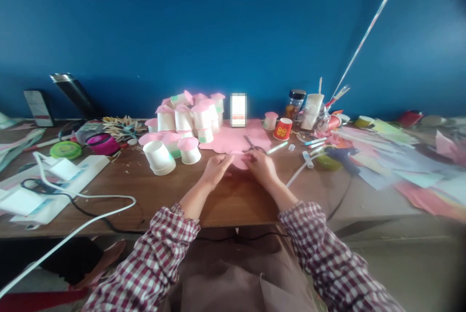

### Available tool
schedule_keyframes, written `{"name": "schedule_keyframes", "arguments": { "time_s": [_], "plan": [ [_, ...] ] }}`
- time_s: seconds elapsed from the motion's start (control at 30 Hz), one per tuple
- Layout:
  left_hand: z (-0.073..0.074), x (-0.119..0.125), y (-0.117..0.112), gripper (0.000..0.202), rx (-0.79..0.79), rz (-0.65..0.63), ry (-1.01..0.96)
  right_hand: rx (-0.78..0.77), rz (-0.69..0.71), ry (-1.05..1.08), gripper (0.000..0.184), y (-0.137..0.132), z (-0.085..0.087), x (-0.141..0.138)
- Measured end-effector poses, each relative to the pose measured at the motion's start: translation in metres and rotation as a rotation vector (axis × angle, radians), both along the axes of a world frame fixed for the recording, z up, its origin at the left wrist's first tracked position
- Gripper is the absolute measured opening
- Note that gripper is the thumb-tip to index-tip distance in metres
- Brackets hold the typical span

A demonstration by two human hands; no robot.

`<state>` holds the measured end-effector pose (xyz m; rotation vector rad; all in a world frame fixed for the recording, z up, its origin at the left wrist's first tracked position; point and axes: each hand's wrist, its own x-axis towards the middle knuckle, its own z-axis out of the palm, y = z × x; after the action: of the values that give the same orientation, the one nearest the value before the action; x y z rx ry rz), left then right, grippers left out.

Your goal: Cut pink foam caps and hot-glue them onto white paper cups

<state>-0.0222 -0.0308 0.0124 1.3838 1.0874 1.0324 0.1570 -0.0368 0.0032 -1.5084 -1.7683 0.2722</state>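
Observation:
A small pink paper piece (239, 160) with a rounded lower edge is held between my two hands above the table's front half. My left hand (217, 169) pinches its left side between thumb and fingers. On its right side, my right hand (261, 165) is closed with the fingertips at the paper. Scissors (249, 142) show just behind my right hand, over a large pink paper sheet (225, 143); whether the hand touches their handles I cannot tell. Left of my hands stand several white paper cups with pink paper tops, the nearest being a capped cup (189, 152).
A bare white cup (158, 157) leans near the capped group. To the right are a red cup (283, 129), a marker (277, 147) and a lidded jar (294, 103). A power strip (87, 171) with a white cable lies left. Loose coloured papers (418, 178) cover the right side.

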Motion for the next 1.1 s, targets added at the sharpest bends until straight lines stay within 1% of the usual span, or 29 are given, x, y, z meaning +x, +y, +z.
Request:
{"name": "schedule_keyframes", "arguments": {
  "time_s": [0.13,0.23,0.4,0.47,0.53,0.6,0.67,0.77,0.9,1.0,1.1],
  "plan": [
    [-0.002,0.003,-0.001,0.037,-0.056,-0.010,-0.042,0.054,0.022,0.063,0.021,-0.003,0.003,-0.001],
    [-0.005,0.004,0.001,0.036,-0.058,0.012,-0.078,0.033,0.044,0.128,0.023,-0.004,0.003,-0.001],
    [-0.008,0.004,0.003,0.029,-0.035,0.035,-0.080,-0.019,0.057,0.299,0.036,-0.001,0.004,0.000],
    [-0.011,0.004,0.005,0.026,-0.001,0.054,-0.055,-0.062,0.076,0.369,0.039,0.000,0.006,0.000],
    [-0.014,0.003,0.007,0.023,0.065,0.094,0.000,-0.135,0.104,0.473,0.041,-0.001,0.009,0.000],
    [-0.017,0.002,0.009,0.019,0.129,0.129,0.053,-0.220,0.139,0.600,0.041,-0.001,0.010,-0.001],
    [-0.019,0.002,0.010,0.019,0.149,0.138,0.063,-0.289,0.175,0.722,0.038,-0.001,0.009,-0.003],
    [-0.017,0.004,0.009,0.021,0.090,0.136,-0.001,-0.319,0.176,0.849,0.035,0.001,0.005,-0.006],
    [-0.011,0.008,0.005,0.031,-0.030,0.164,-0.107,-0.315,0.146,0.975,0.038,0.004,0.001,-0.008],
    [-0.006,0.011,0.003,0.034,-0.095,0.178,-0.158,-0.354,0.185,1.089,0.042,0.005,-0.001,-0.009],
    [-0.003,0.013,0.000,0.036,-0.128,0.136,-0.191,-0.377,0.220,1.155,0.042,0.005,-0.001,-0.010]
  ]
}}
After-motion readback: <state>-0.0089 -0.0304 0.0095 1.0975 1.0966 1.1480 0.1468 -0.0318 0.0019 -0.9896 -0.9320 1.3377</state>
